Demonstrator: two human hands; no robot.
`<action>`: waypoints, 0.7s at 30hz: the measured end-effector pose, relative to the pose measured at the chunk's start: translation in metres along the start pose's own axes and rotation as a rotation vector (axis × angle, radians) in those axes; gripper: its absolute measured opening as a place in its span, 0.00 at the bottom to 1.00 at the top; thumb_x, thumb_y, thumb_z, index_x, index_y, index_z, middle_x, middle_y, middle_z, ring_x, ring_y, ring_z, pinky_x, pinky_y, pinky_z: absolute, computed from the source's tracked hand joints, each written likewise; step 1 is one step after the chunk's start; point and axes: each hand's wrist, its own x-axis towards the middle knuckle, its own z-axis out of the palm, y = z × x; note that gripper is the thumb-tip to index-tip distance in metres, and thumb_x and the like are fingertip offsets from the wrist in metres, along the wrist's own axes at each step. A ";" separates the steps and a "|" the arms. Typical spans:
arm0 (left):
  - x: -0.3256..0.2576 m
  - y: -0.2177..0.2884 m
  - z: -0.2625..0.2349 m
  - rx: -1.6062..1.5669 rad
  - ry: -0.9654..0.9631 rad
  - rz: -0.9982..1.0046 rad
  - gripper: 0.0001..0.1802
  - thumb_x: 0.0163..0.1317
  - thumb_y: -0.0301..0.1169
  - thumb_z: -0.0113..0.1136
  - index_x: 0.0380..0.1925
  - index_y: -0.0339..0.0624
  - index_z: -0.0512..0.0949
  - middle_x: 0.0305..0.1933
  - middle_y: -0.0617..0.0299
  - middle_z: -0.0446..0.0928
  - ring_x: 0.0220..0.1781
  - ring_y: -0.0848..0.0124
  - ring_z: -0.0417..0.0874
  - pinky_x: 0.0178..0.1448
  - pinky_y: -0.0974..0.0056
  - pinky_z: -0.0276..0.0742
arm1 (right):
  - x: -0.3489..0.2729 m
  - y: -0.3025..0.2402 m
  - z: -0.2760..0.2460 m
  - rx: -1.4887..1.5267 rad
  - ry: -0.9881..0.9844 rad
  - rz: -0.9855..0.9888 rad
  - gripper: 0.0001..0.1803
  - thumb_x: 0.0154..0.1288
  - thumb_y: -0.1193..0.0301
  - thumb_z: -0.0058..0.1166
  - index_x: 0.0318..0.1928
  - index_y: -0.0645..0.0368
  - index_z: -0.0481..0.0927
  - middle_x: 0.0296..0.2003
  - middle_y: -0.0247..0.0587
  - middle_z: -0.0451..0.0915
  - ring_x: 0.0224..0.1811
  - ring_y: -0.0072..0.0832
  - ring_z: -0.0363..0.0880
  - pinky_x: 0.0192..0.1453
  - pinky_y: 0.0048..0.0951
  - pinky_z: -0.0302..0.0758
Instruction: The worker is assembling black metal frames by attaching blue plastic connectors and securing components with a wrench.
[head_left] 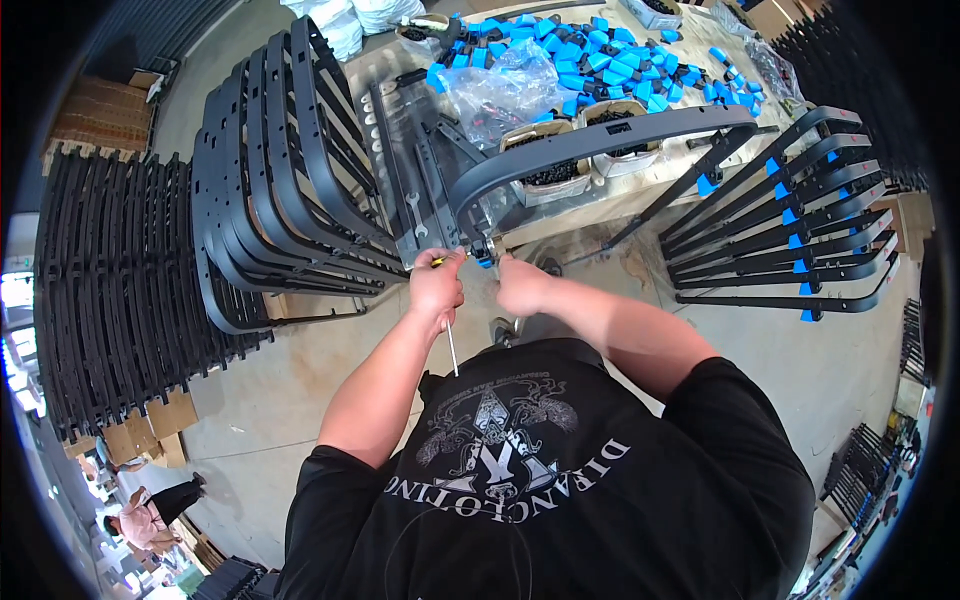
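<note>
Head view, hours read from its centre, left to right: dark bars (110, 280) stand stacked at 9 o'clock, too many to count; about six curved dark frames (306, 110) crowd together at 10; one double-ended wrench (416, 215) lies at 11. Close to the centre, toward 10, the left hand (437, 288) is closed around one yellow-and-black tool (438, 262), and a thin pale rod (452, 350) juts from the fist toward 6. One curved middle frame (560, 147) reaches from the centre out to 2, its near end between the two hands. The right hand (525, 286), toward 2, has its fingers bent at that end; whether they clamp it I cannot tell. Two cartons (555, 190) of small black parts sit at 1, with countless blue caps (600, 70) beyond, and about seven blue-footed frames (740, 300) between 2 and 3. Concrete floor (250, 420) spreads at 8, where one other person (145, 520) is seen; a pale wooden table (585, 213) fills 1. Its near edge runs beneath the middle frame, and floor shows between that edge and the right forearm.
</note>
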 end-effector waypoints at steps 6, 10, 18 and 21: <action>-0.005 -0.001 0.002 0.026 0.023 0.040 0.14 0.70 0.36 0.65 0.42 0.49 0.68 0.21 0.71 0.63 0.13 0.82 0.57 0.14 0.71 0.49 | -0.021 -0.032 -0.061 0.979 -0.357 0.378 0.17 0.66 0.66 0.54 0.44 0.72 0.78 0.45 0.62 0.84 0.43 0.50 0.87 0.43 0.47 0.83; -0.002 -0.001 -0.002 0.031 -0.018 0.002 0.14 0.70 0.36 0.65 0.42 0.48 0.68 0.21 0.71 0.63 0.13 0.82 0.58 0.14 0.71 0.50 | -0.005 -0.016 -0.012 -0.117 0.238 -0.024 0.16 0.68 0.66 0.52 0.43 0.71 0.78 0.38 0.54 0.84 0.28 0.39 0.85 0.25 0.46 0.77; 0.000 0.000 0.002 0.024 0.001 0.071 0.13 0.70 0.35 0.66 0.40 0.48 0.68 0.21 0.71 0.64 0.13 0.82 0.59 0.14 0.70 0.50 | 0.001 0.001 -0.004 0.006 -0.045 -0.057 0.19 0.68 0.68 0.52 0.47 0.76 0.74 0.32 0.54 0.84 0.26 0.42 0.85 0.29 0.47 0.81; 0.000 -0.007 -0.002 0.020 -0.005 0.048 0.13 0.69 0.34 0.66 0.40 0.47 0.68 0.21 0.71 0.64 0.13 0.82 0.59 0.14 0.70 0.50 | 0.003 0.004 0.018 -0.121 0.128 -0.017 0.20 0.68 0.69 0.50 0.46 0.80 0.72 0.32 0.56 0.84 0.25 0.40 0.84 0.25 0.42 0.80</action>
